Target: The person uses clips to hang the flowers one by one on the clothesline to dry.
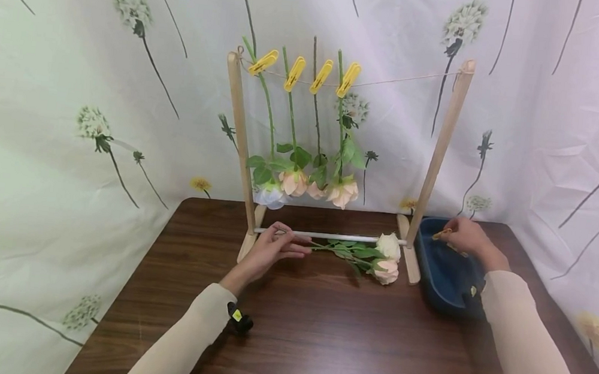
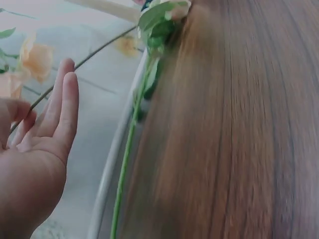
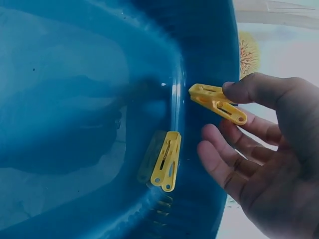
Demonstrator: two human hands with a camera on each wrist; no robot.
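Observation:
My left hand (image 1: 272, 249) pinches a thin dark flower stem (image 2: 102, 48) between thumb and forefinger, its other fingers stretched out. That stem runs rightward to the rose heads, a white rose (image 1: 388, 245) and a pale pink rose (image 1: 386, 272) at the rack's right foot. A green stem (image 2: 127, 159) lies beside the white bar. Over the blue basin (image 1: 434, 278), my right hand (image 1: 469, 239) pinches a yellow clothespin (image 3: 217, 102) between thumb and fingers. Another yellow clothespin (image 3: 167, 162) lies against the basin's inner wall.
A wooden rack (image 1: 440, 149) carries a string (image 1: 396, 80). Several yellow clothespins (image 1: 295, 74) hold roses (image 1: 293, 181) upside down on its left half. A white bar (image 1: 349, 237) joins the posts low down. Brown wooden table (image 1: 339, 341) below; patterned cloth (image 1: 183, 49) behind.

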